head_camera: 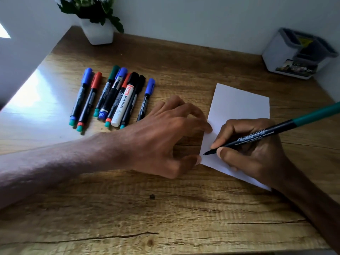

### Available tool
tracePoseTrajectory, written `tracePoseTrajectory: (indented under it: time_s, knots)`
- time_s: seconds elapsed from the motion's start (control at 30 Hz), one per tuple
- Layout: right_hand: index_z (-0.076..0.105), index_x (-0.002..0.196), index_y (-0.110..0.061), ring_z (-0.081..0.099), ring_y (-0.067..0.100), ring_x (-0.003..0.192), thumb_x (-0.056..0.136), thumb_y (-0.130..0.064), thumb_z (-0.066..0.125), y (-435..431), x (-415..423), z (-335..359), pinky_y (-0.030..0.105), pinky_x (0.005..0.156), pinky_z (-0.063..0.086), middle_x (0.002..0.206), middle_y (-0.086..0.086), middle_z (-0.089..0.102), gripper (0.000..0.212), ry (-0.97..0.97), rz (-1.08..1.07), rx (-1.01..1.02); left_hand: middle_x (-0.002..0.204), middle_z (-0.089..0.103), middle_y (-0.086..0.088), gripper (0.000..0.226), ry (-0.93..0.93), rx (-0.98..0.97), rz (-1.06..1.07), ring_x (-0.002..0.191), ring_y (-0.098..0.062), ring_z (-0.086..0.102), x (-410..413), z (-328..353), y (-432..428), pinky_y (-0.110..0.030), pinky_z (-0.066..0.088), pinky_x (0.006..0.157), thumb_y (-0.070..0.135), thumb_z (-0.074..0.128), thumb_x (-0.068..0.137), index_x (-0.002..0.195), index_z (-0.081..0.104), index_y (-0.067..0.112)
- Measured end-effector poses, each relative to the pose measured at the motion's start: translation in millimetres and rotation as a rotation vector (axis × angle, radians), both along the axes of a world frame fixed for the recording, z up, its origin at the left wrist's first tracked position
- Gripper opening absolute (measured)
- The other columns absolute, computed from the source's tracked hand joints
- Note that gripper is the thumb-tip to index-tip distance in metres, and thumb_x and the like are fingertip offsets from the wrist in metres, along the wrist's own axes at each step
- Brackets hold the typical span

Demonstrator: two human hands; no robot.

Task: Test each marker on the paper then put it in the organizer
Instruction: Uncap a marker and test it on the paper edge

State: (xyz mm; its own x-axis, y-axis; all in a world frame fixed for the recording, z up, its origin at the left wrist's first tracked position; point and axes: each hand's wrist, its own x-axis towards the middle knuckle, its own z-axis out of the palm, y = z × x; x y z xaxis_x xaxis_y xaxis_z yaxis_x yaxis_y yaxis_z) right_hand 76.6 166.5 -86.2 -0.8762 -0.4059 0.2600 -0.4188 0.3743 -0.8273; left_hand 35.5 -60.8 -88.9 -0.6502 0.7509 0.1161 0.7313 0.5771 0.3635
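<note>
A white sheet of paper (237, 105) lies on the wooden desk at centre right. My right hand (253, 155) grips a black marker with a green cap on its back end (272, 132), its uncapped tip touching the paper's left part. My left hand (165, 135) rests with spread fingers on the paper's left edge, pinning it down. Several capped markers (114, 96) in blue, red, green and black, one a white whiteboard marker, lie side by side at the left. The grey-and-white organizer (276, 52) stands at the back right corner.
A white pot with a green plant (97, 32) stands at the back left against the wall. The wooden desk (165, 208) stretches towards me. A small dark speck (152, 196) lies on the desk in front of my left hand.
</note>
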Motion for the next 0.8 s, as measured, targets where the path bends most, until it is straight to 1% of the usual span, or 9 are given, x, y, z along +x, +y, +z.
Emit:
tracePoseTrajectory:
  time_s: [0.07, 0.2, 0.3, 0.37, 0.47, 0.63, 0.8]
  knots:
    - [0.074, 0.076, -0.003, 0.066, 0.01, 0.059, 0.075, 0.004, 0.07, 0.0, -0.9, -1.0, 0.018, 0.054, 0.049, 0.068, -0.006, 0.07, 0.009, 0.022, -0.005, 0.022, 0.149, 0.042, 0.017, 0.068, 0.0, 0.01, -0.007, 0.138, -0.009, 0.028, -1.2, -0.8, -0.4, -0.037, 0.036, 0.114, 0.06, 0.063, 0.084, 0.147, 0.046, 0.039]
    - [0.074, 0.075, -0.004, 0.065, 0.014, 0.058, 0.075, 0.004, 0.07, 0.3, -0.1, -4.6, 0.021, 0.053, 0.048, 0.066, -0.001, 0.07, 0.008, 0.043, -0.004, 0.01, 0.148, 0.042, 0.019, 0.069, 0.007, 0.026, -0.012, 0.136, -0.007, 0.029, -0.6, -4.5, -0.8, -0.036, 0.039, 0.112, 0.06, 0.062, 0.083, 0.146, 0.045, 0.04]
    - [0.074, 0.075, -0.003, 0.066, 0.022, 0.059, 0.075, 0.003, 0.071, -0.1, 0.6, -5.3, 0.033, 0.051, 0.051, 0.067, 0.005, 0.07, 0.006, 0.055, 0.003, -0.001, 0.147, 0.043, 0.019, 0.07, 0.017, 0.028, -0.012, 0.136, -0.007, 0.03, -0.1, -4.8, -0.5, -0.037, 0.04, 0.111, 0.061, 0.061, 0.082, 0.147, 0.046, 0.039]
    - [0.074, 0.076, -0.004, 0.067, 0.024, 0.061, 0.076, -0.006, 0.071, -0.3, 0.9, -5.7, 0.038, 0.052, 0.053, 0.068, 0.006, 0.071, 0.003, 0.071, 0.018, -0.013, 0.147, 0.044, 0.018, 0.07, 0.015, 0.032, -0.008, 0.135, -0.008, 0.031, 0.2, -4.5, -0.7, -0.037, 0.041, 0.111, 0.061, 0.06, 0.081, 0.146, 0.047, 0.038]
    - [0.074, 0.077, -0.007, 0.066, 0.028, 0.061, 0.076, -0.015, 0.067, -0.4, 1.4, -5.7, 0.042, 0.051, 0.051, 0.069, 0.008, 0.071, 0.01, 0.082, 0.014, -0.013, 0.146, 0.045, 0.017, 0.068, 0.002, 0.049, -0.003, 0.133, -0.009, 0.033, 0.8, -3.7, -1.0, -0.038, 0.041, 0.109, 0.058, 0.061, 0.082, 0.145, 0.049, 0.038]
    - [0.074, 0.076, -0.007, 0.067, 0.026, 0.061, 0.076, -0.015, 0.067, 0.1, 1.5, -5.8, 0.043, 0.051, 0.05, 0.07, 0.004, 0.071, 0.011, 0.091, 0.02, 0.009, 0.145, 0.047, 0.016, 0.066, 0.001, 0.042, 0.001, 0.132, -0.01, 0.033, 0.6, -3.6, -0.7, -0.038, 0.042, 0.108, 0.057, 0.06, 0.081, 0.144, 0.049, 0.038]
    - [0.075, 0.076, -0.007, 0.066, 0.026, 0.061, 0.075, -0.014, 0.068, 0.2, 1.4, -6.6, 0.043, 0.05, 0.05, 0.069, 0.004, 0.07, 0.01, 0.084, 0.025, 0.019, 0.146, 0.046, 0.016, 0.068, -0.018, 0.039, 0.006, 0.131, -0.01, 0.034, 0.1, -3.1, -0.4, -0.039, 0.043, 0.107, 0.059, 0.059, 0.08, 0.144, 0.049, 0.038]
